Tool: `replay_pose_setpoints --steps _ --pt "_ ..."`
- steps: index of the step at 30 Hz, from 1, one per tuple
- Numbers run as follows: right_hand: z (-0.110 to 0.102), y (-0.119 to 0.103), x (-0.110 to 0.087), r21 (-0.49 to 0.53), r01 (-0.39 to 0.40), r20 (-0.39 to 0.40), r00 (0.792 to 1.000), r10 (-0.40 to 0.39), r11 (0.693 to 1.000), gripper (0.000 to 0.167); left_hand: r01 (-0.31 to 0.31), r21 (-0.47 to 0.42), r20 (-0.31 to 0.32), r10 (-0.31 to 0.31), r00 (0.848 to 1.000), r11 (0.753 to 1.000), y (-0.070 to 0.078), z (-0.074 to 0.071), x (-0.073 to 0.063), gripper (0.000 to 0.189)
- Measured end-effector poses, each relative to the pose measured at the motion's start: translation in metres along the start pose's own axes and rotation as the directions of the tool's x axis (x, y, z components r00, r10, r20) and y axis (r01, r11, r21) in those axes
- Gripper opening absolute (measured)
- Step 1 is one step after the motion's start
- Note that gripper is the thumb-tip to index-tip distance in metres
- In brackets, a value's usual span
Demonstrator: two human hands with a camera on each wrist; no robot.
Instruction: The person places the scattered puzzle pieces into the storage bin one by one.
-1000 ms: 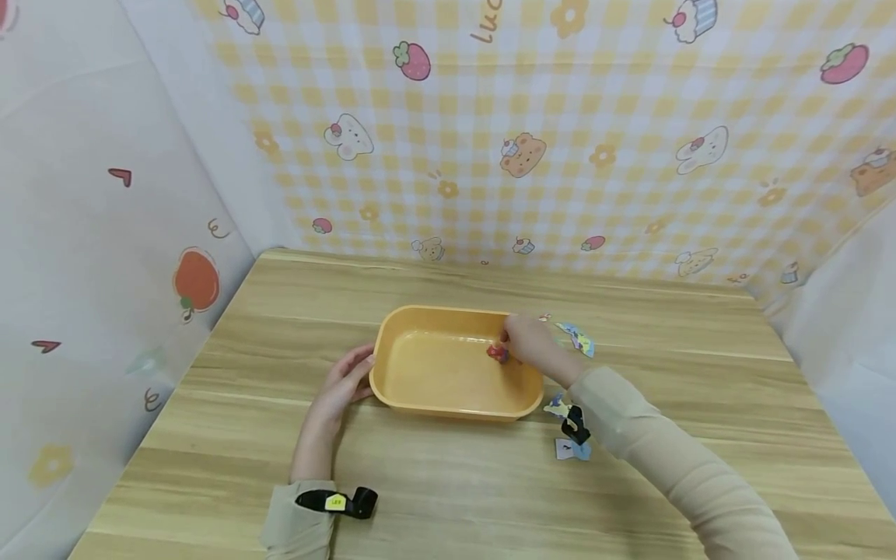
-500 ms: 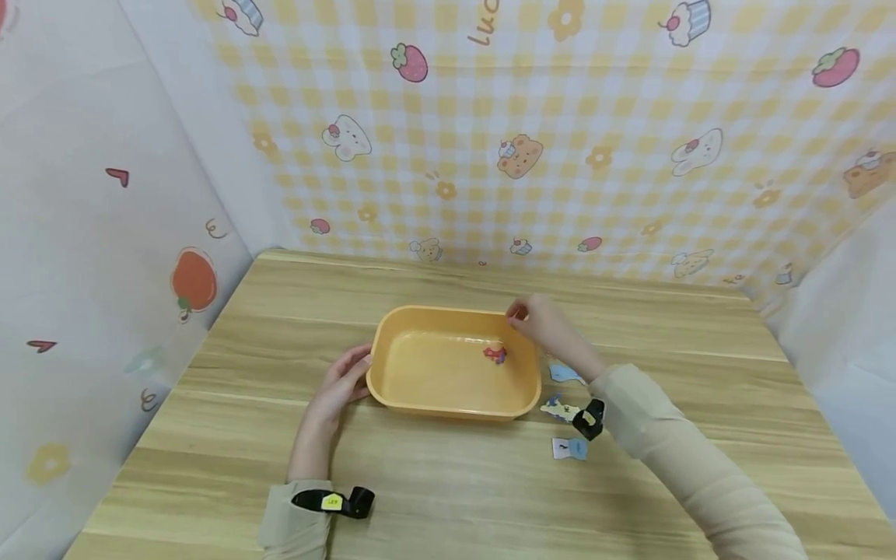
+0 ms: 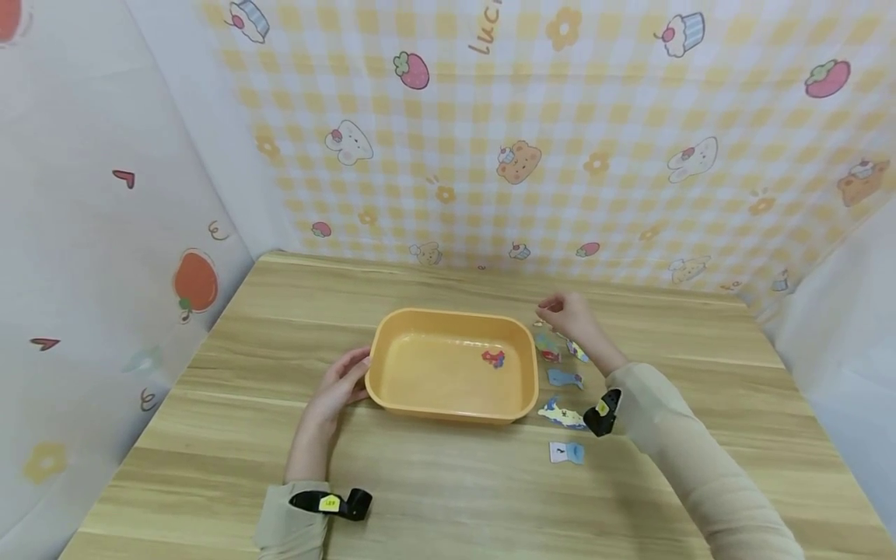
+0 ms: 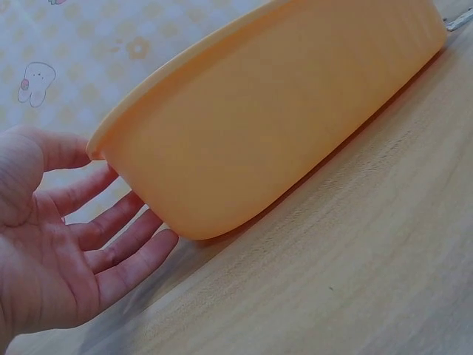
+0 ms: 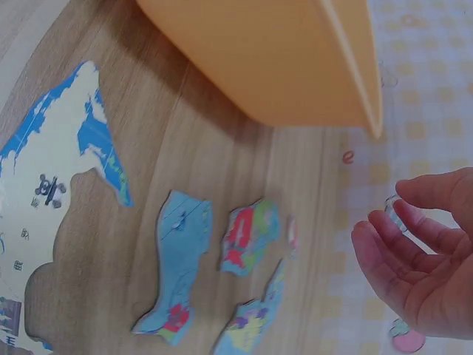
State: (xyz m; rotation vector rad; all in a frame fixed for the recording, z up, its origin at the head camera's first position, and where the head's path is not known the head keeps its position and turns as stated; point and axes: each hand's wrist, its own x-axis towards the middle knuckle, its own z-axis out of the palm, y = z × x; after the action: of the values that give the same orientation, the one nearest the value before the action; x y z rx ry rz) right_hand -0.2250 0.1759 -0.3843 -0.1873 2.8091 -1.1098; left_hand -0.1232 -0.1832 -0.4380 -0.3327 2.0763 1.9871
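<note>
My left hand (image 3: 341,386) rests against the left end of the yellow plastic tub (image 3: 455,414). In the left wrist view its fingertips touch the tub's outer wall, with the thumb (image 4: 66,151) at the rim. My right hand (image 3: 575,317) is above the table, just beyond the tub's back right corner. Between its thumb and fingers it pinches a small pale-edged puzzle piece (image 5: 394,212), mostly hidden by the fingers. A red and blue puzzle piece (image 3: 493,358) lies inside the tub, towards its right end.
Right of the tub, map-printed pieces lie in a loose column: a white and blue piece (image 3: 566,453), a large cream piece (image 3: 562,414), a light blue piece (image 3: 564,378) and a red-green one (image 5: 247,233). A patterned cloth (image 3: 448,140) hangs behind the wooden table (image 3: 294,295).
My right hand has risen out of the tub, crossed its rim and moved right with the small puzzle piece. The red and blue piece stays in the tub. My left hand stays in place.
</note>
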Motion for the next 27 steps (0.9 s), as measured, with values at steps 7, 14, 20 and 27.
replay_pose_setpoints --steps 7,14,20,27 --pt "0.004 0.022 0.007 -0.009 -0.048 0.014 0.999 0.048 0.999 0.030 -0.002 -0.004 -0.002 0.002 1.000 1.000 -0.002 0.000 0.000 0.047" --pt "0.010 0.033 0.011 -0.027 -0.079 0.005 0.997 0.079 0.997 0.032 -0.015 -0.010 -0.015 0.015 1.000 1.000 -0.004 0.000 0.000 0.049" --pt "0.009 0.042 0.012 -0.056 -0.088 0.017 0.996 0.089 0.995 0.033 -0.020 -0.013 -0.016 0.020 1.000 1.000 -0.006 0.001 0.000 0.052" --pt "0.002 0.053 0.006 -0.071 -0.126 0.055 0.990 0.130 0.989 0.038 -0.048 -0.028 -0.002 0.047 0.999 0.998 -0.009 -0.002 0.001 0.056"
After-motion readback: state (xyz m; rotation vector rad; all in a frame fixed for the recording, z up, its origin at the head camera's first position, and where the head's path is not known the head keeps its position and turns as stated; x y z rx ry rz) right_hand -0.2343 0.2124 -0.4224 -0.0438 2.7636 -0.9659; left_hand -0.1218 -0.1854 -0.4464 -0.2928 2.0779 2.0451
